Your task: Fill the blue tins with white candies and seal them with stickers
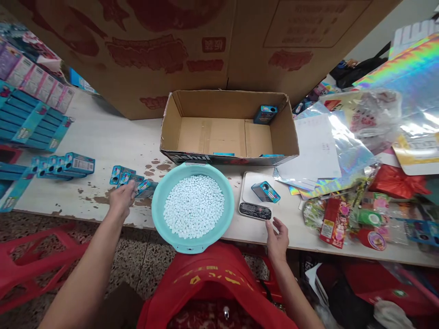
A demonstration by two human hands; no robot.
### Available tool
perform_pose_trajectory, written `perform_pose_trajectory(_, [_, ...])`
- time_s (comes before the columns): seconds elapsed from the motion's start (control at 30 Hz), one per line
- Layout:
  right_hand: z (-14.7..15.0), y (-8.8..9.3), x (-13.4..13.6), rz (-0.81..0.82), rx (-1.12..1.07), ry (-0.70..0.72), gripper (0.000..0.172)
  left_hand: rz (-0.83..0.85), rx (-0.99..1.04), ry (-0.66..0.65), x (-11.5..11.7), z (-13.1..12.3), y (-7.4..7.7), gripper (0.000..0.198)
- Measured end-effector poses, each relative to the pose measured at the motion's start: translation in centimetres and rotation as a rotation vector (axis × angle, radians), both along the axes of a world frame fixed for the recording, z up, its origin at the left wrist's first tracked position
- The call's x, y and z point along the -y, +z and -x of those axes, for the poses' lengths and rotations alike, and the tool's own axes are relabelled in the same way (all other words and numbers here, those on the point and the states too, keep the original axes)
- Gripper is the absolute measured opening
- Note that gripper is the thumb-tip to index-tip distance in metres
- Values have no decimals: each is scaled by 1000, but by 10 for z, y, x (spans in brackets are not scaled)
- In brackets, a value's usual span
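My left hand [122, 199] is at a small group of blue boxes [118, 173] on the table, its fingers curled onto one small blue box [143, 186]; the hand partly covers the group. Beside it stands a turquoise basin [157, 214] of small white pellets [194, 206]. My right hand [278, 237] is open with fingers apart, empty, just below the display of a kitchen scale [255, 210]. On the scale's white platform sits another small blue box [265, 192], turned at an angle.
Behind the basin is an open cardboard box [192, 130] with a few blue boxes inside. More blue boxes [80, 163] and stacked packs [30, 119] are at left. Paper [317, 146], shiny film and bagged items crowd the right. A red stool [34, 256] stands lower left.
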State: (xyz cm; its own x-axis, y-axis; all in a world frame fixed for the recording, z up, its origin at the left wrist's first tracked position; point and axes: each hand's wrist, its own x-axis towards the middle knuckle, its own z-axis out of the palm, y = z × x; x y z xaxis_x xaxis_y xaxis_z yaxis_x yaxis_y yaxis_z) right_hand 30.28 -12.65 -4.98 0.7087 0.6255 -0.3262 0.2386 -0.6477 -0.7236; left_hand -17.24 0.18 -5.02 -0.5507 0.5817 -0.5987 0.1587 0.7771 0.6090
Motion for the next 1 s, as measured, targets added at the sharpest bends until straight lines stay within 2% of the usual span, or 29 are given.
perform_pose_trajectory(0.1, [0,0,-6,-12,-29,-18,60,-112,493,272,0,-21,15,32])
perform_pose_trajectory(0.17, [3,3,-19,-52,-22,-6,69,-88,741,340,2,-45,21,29])
perform_pose_trajectory(0.27, [7,7,-55,-165,27,50,85,65,934,337,10,-97,20,28])
perform_pose_trajectory(0.3, [8,8,-68,-186,38,68,84,125,984,310,12,-115,18,29])
perform_pose_trajectory(0.37, [8,11,-93,-165,33,98,73,187,1051,285,15,-148,14,34])
perform_pose_trajectory(0.43, [9,17,-110,-130,31,138,57,177,1077,296,12,-174,17,38])
perform_pose_trajectory(0.5, [15,28,-115,-163,69,236,48,110,1094,309,4,-193,28,40])
perform_pose_trajectory(0.57, [28,44,-113,-241,131,401,41,-2,1112,301,-8,-207,47,43])
perform_pose_trajectory(0.67, [57,68,-104,-316,181,693,31,-276,1089,257,-25,-226,79,48])
perform_pose_trajectory(0.73, [77,76,-101,-346,179,833,27,-444,1017,223,-31,-238,94,51])
perform_pose_trajectory(0.83, [99,78,-99,-367,168,922,26,-552,890,195,-32,-249,98,52])
perform_pose_trajectory(1.0, [110,70,-102,-350,189,941,27,-575,805,235,-29,-248,90,52])
